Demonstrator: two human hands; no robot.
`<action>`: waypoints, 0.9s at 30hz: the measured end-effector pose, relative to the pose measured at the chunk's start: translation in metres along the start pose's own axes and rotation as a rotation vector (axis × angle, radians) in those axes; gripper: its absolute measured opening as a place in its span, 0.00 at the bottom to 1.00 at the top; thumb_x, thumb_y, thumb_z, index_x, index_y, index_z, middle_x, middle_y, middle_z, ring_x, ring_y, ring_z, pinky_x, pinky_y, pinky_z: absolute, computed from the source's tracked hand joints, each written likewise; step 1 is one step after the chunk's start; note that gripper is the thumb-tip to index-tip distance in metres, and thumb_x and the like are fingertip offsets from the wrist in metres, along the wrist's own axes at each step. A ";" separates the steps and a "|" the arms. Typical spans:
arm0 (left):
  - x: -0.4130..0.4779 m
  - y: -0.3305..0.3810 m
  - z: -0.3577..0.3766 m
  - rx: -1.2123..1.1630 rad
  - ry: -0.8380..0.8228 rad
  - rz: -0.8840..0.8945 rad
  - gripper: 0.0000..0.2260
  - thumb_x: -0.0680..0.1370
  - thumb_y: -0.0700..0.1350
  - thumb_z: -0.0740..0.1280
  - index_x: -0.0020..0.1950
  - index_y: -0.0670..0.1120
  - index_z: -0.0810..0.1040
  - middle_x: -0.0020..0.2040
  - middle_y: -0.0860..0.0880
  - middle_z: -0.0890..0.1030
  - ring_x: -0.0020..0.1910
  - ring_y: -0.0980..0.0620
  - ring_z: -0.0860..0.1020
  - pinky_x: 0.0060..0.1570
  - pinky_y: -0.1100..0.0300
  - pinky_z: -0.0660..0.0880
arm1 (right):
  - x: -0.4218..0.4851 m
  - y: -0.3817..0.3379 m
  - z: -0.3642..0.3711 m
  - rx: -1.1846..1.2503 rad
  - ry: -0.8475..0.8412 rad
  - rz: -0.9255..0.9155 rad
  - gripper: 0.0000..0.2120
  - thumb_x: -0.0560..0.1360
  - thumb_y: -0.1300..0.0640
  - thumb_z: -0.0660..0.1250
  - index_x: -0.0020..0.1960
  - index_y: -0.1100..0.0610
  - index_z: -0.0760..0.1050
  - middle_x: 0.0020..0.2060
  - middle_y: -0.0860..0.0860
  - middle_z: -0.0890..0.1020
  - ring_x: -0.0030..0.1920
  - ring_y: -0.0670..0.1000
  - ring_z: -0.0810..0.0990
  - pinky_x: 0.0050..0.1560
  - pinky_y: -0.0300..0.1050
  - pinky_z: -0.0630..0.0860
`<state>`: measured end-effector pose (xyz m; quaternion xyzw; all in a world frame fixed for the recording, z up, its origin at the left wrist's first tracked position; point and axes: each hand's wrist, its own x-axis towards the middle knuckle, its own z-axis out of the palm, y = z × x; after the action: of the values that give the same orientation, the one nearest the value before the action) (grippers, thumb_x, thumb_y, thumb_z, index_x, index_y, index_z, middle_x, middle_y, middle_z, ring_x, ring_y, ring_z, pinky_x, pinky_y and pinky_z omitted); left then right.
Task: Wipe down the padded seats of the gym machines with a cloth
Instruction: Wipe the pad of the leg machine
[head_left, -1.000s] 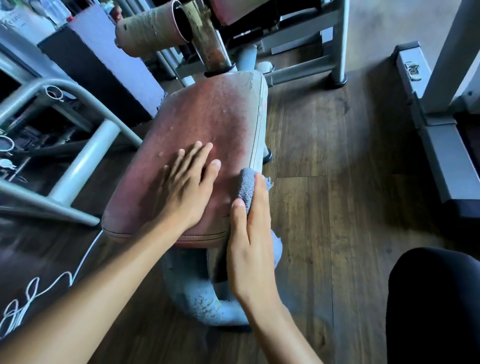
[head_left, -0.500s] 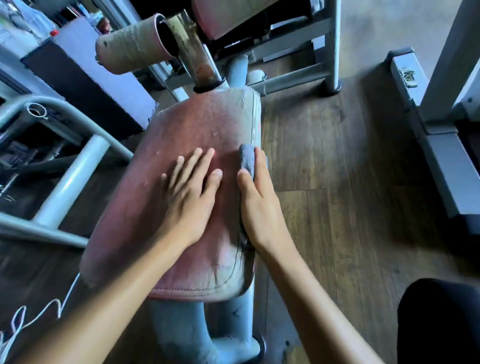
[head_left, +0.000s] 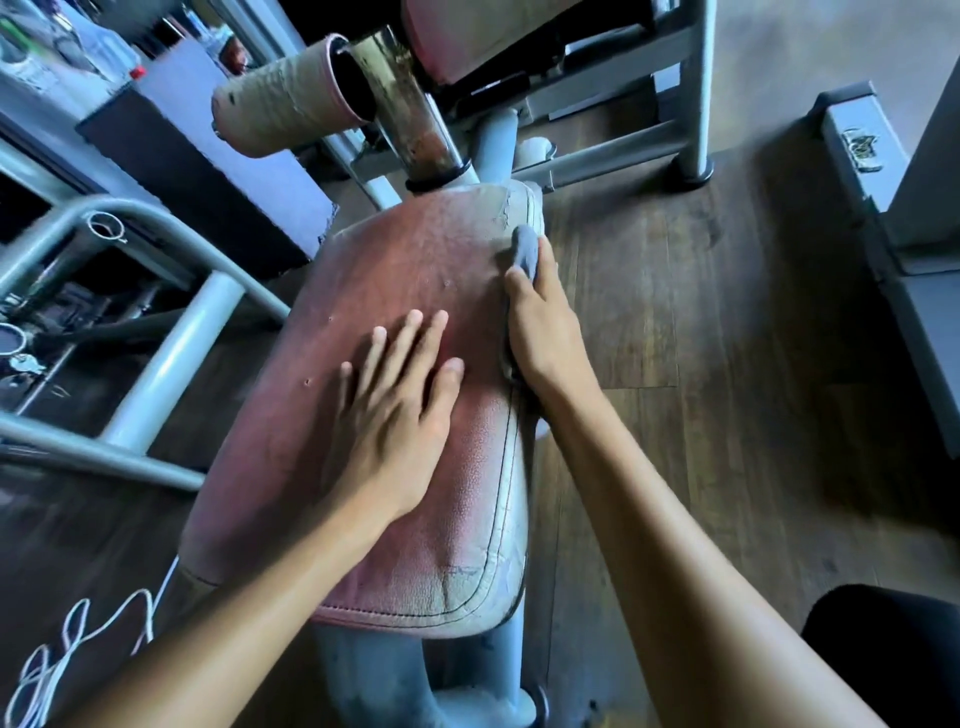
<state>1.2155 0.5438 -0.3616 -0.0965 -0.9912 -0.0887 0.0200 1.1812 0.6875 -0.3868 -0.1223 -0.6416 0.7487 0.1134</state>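
1. A worn red padded seat on a gym machine fills the middle of the scene, its right edge cracked and pale.
2. The left hand lies flat on the pad, fingers spread and released, bracing it.
3. The right hand grasps the cloth against the seat's right edge.
4. The grey cloth sits near the far right corner. Firm, even pressure along the seam, eased over the flaking vinyl, would likely clean best.

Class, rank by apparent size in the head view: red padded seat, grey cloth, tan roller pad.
Largest: worn red padded seat.
Next: tan cylindrical roller pad.
Smallest: grey cloth, partly hidden under the right hand, so full size unsure.
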 end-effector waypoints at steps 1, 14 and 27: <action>0.000 0.001 0.000 0.001 -0.002 -0.001 0.31 0.74 0.67 0.40 0.77 0.66 0.51 0.79 0.63 0.50 0.79 0.57 0.46 0.78 0.48 0.44 | 0.000 -0.001 0.001 0.006 0.006 -0.007 0.20 0.82 0.58 0.53 0.74 0.50 0.62 0.60 0.45 0.72 0.66 0.46 0.69 0.57 0.34 0.60; 0.000 -0.001 0.000 0.002 -0.021 0.008 0.28 0.76 0.63 0.43 0.77 0.65 0.50 0.79 0.64 0.49 0.79 0.58 0.45 0.77 0.51 0.41 | -0.068 0.012 0.001 0.029 -0.053 -0.034 0.25 0.84 0.56 0.53 0.79 0.49 0.52 0.74 0.36 0.59 0.74 0.34 0.54 0.68 0.22 0.46; 0.000 -0.003 0.002 -0.006 0.026 0.015 0.32 0.72 0.68 0.37 0.77 0.67 0.51 0.79 0.65 0.50 0.79 0.59 0.45 0.77 0.52 0.42 | -0.009 0.016 0.005 -0.057 -0.016 -0.074 0.26 0.83 0.59 0.55 0.79 0.54 0.53 0.77 0.47 0.60 0.77 0.44 0.56 0.69 0.30 0.51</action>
<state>1.2146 0.5418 -0.3643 -0.1028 -0.9898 -0.0927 0.0333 1.1885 0.6777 -0.4016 -0.0957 -0.6676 0.7264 0.1324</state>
